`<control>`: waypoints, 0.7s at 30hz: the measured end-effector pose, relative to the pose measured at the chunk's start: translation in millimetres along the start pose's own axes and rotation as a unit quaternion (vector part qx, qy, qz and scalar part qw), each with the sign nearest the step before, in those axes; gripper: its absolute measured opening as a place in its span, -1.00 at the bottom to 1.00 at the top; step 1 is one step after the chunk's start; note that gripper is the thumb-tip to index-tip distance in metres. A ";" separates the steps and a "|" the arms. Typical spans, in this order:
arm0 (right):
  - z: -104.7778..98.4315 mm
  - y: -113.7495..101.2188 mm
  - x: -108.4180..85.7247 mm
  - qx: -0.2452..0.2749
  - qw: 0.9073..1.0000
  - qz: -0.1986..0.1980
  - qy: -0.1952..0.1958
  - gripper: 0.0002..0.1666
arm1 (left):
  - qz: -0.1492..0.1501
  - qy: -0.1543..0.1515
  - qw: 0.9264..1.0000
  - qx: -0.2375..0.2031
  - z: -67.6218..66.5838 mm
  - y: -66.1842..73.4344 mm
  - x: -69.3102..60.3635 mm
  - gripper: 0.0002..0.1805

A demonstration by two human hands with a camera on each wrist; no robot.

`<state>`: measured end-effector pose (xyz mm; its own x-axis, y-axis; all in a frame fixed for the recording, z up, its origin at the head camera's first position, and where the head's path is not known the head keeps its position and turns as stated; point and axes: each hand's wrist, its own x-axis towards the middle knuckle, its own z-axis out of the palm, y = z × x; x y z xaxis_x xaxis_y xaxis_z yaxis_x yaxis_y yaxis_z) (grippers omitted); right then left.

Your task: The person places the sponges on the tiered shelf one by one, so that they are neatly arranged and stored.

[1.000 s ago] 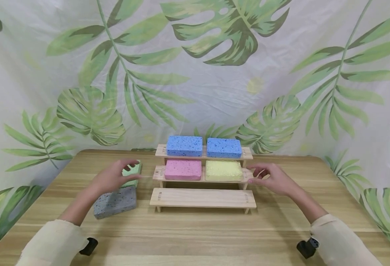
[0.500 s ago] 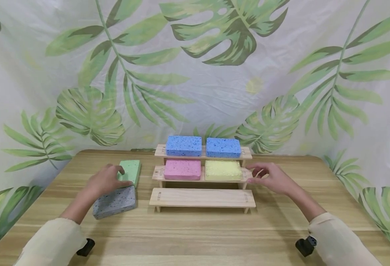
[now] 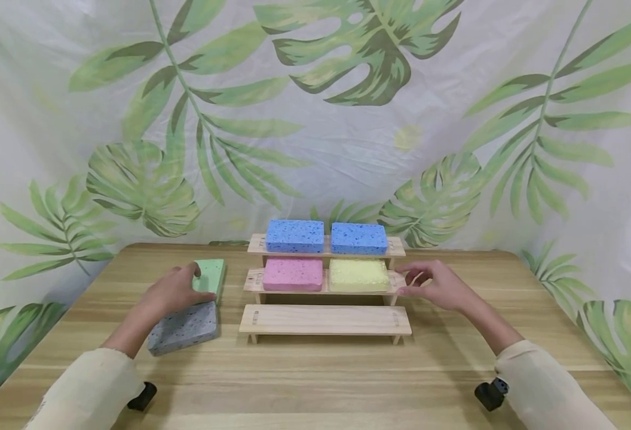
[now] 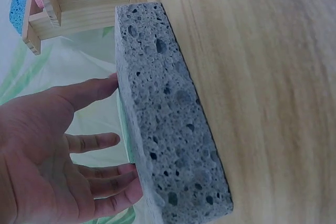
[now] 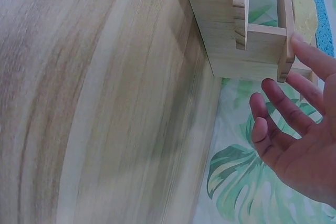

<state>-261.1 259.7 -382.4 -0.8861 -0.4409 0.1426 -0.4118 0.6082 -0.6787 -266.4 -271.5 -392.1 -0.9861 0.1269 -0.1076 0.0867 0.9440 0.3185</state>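
Note:
In the head view my left hand [image 3: 172,291] is over a green sponge [image 3: 213,273] and a grey sponge [image 3: 183,328], both lying on the table. Its fingers are spread and loosely bent; in the left wrist view the thumb tip meets the grey sponge [image 4: 163,114] at its edge or passes behind it. My right hand [image 3: 439,286] is at the right end of a three-step wooden rack [image 3: 323,321], beside a yellow sponge [image 3: 358,275]. One fingertip seems to touch the middle step's end; nothing is held.
A pink sponge [image 3: 292,275] shares the middle step with the yellow one. Two blue sponges, the left one [image 3: 295,236] and the right one [image 3: 358,239], lie on the top step. The bottom step is bare wood. A leaf-patterned cloth [image 3: 348,149] hangs behind the table [image 3: 315,388].
My left hand has moved slightly left and down onto the green and grey sponges, showing more of the green one. The right hand has stayed at the rack's end.

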 end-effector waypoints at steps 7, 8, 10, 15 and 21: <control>-0.1 -0.3 0.4 -0.004 1.000 0.002 0.000 -0.50 | 0.001 -0.004 1.000 -0.004 0.5 -0.5 2.2 -0.19; 0.1 -0.2 0.7 -0.004 1.000 0.002 0.000 -0.50 | 0.000 -0.005 1.000 -0.004 0.4 -1.2 2.6 -0.19; 0.2 0.0 0.8 -0.005 1.000 0.002 0.000 -0.50 | -0.003 -0.008 1.000 -0.003 0.1 -2.6 2.9 -0.20; 0.2 -0.2 1.0 -0.008 1.000 0.001 0.002 -0.50 | -0.010 -0.009 1.000 -0.002 -0.7 -5.2 3.5 -0.20; 0.1 -1.9 0.9 -0.008 1.000 0.002 -0.001 -0.49 | 0.007 0.019 1.000 -0.009 0.4 -8.4 2.1 -0.28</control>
<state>-261.2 258.1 -381.1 -0.8874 -0.4399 0.1380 -0.4114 0.6202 -0.6679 -269.2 -279.0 -395.4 -0.9896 0.1277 -0.0665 0.0981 0.9363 0.3372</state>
